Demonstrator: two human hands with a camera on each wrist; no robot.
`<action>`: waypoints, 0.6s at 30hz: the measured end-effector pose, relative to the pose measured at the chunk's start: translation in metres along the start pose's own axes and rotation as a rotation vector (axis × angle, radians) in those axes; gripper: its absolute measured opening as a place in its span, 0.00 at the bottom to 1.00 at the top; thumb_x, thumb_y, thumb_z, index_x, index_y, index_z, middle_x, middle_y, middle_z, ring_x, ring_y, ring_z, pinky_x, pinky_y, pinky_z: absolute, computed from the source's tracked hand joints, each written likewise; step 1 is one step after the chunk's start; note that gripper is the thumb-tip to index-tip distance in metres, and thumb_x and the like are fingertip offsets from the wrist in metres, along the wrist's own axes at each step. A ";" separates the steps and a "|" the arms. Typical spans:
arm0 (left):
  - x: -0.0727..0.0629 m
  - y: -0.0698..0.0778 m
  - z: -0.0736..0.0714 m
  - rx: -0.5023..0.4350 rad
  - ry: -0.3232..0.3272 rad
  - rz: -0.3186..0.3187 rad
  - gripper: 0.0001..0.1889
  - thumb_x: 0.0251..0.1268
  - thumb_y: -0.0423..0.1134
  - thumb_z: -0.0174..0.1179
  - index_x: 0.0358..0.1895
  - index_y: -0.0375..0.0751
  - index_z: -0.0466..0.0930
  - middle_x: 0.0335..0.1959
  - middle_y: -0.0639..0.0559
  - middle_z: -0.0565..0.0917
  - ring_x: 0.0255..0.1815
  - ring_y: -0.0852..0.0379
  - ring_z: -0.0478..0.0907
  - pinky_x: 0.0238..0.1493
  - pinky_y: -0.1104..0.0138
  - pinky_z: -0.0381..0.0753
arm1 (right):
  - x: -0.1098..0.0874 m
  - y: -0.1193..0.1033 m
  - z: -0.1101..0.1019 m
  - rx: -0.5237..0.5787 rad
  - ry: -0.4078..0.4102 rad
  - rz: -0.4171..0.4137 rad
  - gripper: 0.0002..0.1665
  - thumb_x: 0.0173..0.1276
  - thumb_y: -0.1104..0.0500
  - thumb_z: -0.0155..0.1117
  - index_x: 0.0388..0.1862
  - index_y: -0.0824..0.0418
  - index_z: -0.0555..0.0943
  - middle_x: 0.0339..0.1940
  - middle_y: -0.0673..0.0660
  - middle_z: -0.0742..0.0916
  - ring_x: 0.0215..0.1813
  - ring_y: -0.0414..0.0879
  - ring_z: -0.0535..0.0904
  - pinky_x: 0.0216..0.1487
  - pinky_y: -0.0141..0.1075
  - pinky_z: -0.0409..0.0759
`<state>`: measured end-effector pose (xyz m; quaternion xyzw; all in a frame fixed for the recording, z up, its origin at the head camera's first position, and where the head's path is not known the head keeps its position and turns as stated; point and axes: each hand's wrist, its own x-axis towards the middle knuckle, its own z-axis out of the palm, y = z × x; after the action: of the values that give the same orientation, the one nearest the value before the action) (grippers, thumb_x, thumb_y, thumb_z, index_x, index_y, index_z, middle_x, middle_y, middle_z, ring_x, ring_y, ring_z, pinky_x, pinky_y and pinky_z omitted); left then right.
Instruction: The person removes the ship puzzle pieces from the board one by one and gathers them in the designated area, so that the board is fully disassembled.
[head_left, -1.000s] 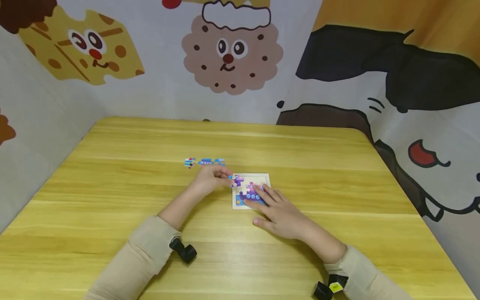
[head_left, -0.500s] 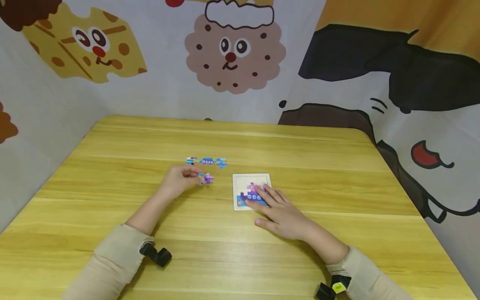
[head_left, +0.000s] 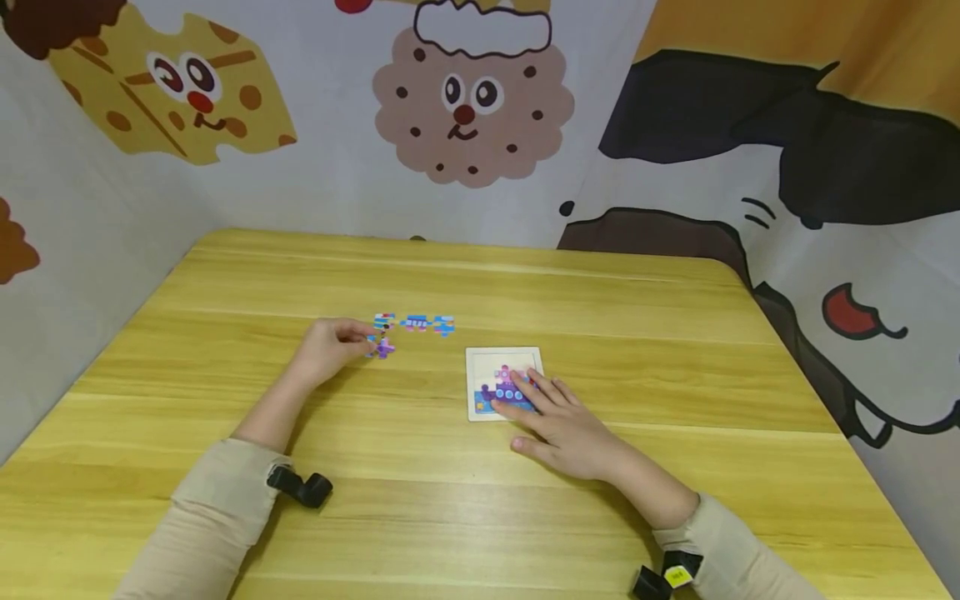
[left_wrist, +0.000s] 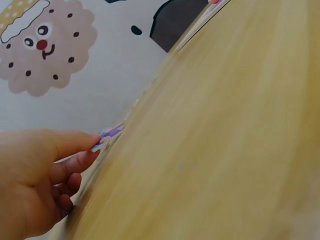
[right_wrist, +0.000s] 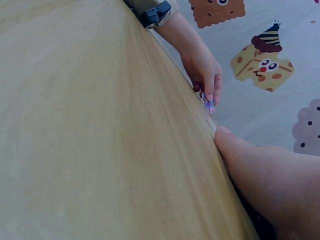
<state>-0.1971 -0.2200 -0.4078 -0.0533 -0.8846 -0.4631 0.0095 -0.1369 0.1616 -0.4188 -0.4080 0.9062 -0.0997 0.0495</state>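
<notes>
Between thumb and finger, my left hand (head_left: 330,348) pinches a purple and blue jigsaw piece (head_left: 384,347) just in front of the loose pieces. The left wrist view shows this jigsaw piece (left_wrist: 111,134) edge-on at the fingertips, tilted, close to the table. My right hand (head_left: 564,427) lies with fingers spread on the right part of a square puzzle board (head_left: 480,360). Joined pieces on the board show a purple boat (head_left: 504,390) on blue water; the fingers cover its right side. Bare cream backing shows in the board's upper part.
A row of loose jigsaw pieces (head_left: 416,323) lies left of and beyond the board, partly behind the left hand. The wooden table (head_left: 637,333) reaches back to a wall covering (head_left: 315,192) printed with cartoon food. Each wrist wears a small black camera (head_left: 302,487).
My left hand has carried the pinched piece away from the board, leftward toward the loose pieces. The right hand stays on the board. The head view has shifted slightly.
</notes>
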 end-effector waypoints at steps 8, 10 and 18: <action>0.000 -0.003 -0.002 0.083 0.029 0.020 0.12 0.60 0.34 0.66 0.44 0.31 0.85 0.35 0.44 0.84 0.37 0.51 0.77 0.37 0.64 0.75 | 0.000 -0.002 -0.001 0.003 0.001 0.002 0.32 0.76 0.37 0.37 0.77 0.38 0.52 0.78 0.57 0.45 0.76 0.57 0.35 0.70 0.57 0.36; -0.001 -0.003 -0.002 0.089 0.033 0.033 0.12 0.60 0.34 0.66 0.45 0.31 0.84 0.35 0.43 0.84 0.37 0.50 0.78 0.37 0.63 0.75 | 0.000 -0.003 -0.001 0.005 0.001 0.003 0.32 0.76 0.37 0.37 0.77 0.38 0.52 0.78 0.57 0.46 0.76 0.57 0.35 0.70 0.57 0.36; -0.001 -0.002 0.004 0.121 0.044 0.076 0.09 0.60 0.33 0.66 0.42 0.32 0.86 0.38 0.41 0.85 0.37 0.48 0.79 0.38 0.60 0.77 | -0.001 -0.003 -0.001 0.010 0.002 0.010 0.32 0.76 0.37 0.38 0.77 0.38 0.53 0.78 0.57 0.46 0.77 0.57 0.35 0.70 0.57 0.36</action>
<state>-0.1961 -0.2179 -0.4115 -0.0760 -0.9079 -0.4092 0.0497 -0.1345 0.1602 -0.4167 -0.4031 0.9077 -0.1045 0.0510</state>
